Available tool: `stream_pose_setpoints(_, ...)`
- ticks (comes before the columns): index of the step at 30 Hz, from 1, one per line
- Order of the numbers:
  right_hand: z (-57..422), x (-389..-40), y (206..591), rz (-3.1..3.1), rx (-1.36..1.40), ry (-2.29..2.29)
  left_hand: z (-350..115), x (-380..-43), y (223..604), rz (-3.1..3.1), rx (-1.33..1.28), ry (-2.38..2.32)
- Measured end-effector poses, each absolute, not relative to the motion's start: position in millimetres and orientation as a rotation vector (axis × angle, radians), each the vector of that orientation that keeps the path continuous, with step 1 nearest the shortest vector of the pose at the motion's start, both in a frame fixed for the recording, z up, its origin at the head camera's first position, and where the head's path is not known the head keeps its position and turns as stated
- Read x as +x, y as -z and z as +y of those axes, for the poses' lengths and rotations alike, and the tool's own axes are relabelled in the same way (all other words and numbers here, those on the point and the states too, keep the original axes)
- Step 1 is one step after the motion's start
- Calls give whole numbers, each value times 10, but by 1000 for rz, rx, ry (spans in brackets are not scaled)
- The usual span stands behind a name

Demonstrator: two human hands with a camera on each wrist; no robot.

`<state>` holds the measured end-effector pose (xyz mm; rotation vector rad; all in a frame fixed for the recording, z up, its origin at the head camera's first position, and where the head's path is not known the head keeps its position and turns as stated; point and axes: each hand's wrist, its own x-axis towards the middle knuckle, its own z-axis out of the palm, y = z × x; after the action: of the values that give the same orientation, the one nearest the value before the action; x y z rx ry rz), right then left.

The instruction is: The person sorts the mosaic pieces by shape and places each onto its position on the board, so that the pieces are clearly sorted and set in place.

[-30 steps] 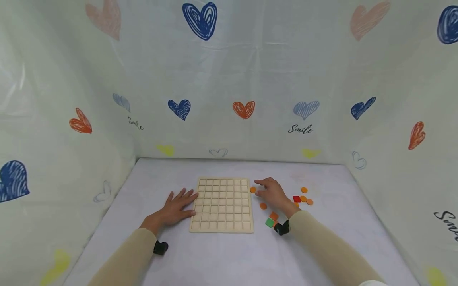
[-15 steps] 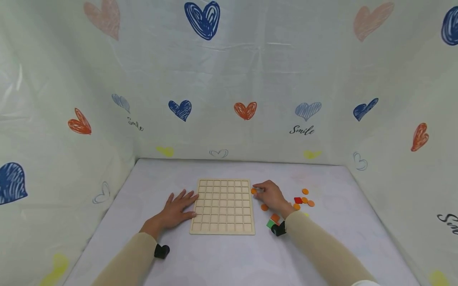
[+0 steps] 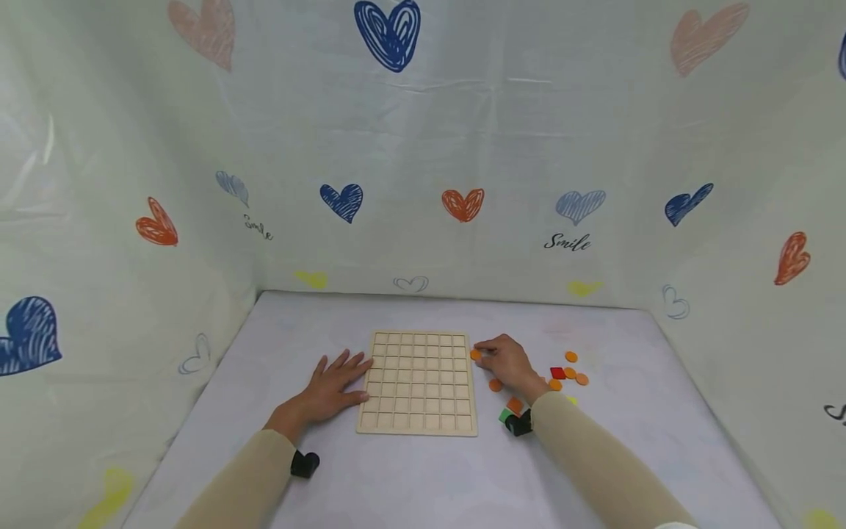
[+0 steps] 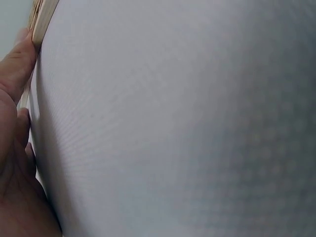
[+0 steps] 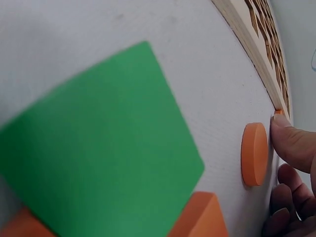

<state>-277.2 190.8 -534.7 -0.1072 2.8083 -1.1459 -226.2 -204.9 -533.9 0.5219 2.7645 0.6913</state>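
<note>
Pinches one orange disc (image 3: pixel 476 354) in the right hand (image 3: pixel 510 363), at the right edge of the wooden grid board (image 3: pixel 419 382); rests left hand (image 3: pixel 330 388), fingers spread, on the board's left edge. Includes, right of board: second orange disc (image 3: pixel 496 385), green square (image 5: pixel 108 143), red square (image 3: pixel 558 373).

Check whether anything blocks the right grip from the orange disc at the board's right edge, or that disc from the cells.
No loose piece does. The right grip touches the orange disc; only the board's right rim stands between disc and cells.
</note>
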Motion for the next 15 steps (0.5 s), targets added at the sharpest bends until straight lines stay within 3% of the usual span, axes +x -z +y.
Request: stream_pose_setpoints(15, 1937, -2772, 5353, 2844, -123, 1161, -2031, -2253, 5313, 2763, 530, -687)
